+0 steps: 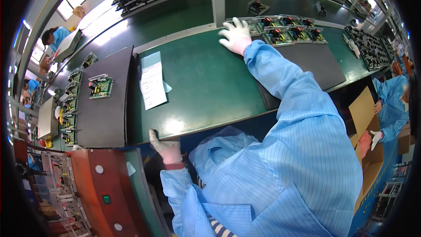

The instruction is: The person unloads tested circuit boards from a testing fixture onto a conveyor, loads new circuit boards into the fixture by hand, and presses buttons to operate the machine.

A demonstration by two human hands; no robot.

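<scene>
My right hand [237,37], in a white-tipped glove, reaches to the far side of the green table [197,74]. Its fingers are spread at the left end of a group of circuit boards [274,36]; contact with the nearest one cannot be made out. My left hand [169,150], also gloved, is at the table's front edge, its thumb stretched upward and apart. The other left fingers are mostly hidden, and nothing is seen held there. Between the hands lies a white printed paper sheet [152,85] over a pale blue one.
A black board [105,118] at left carries a single circuit board [101,87]. Another black mat [307,66] lies under my right arm. An upright metal post [217,0] stands at the back. At right, a co-worker [390,105] reaches by an open cardboard box [372,166].
</scene>
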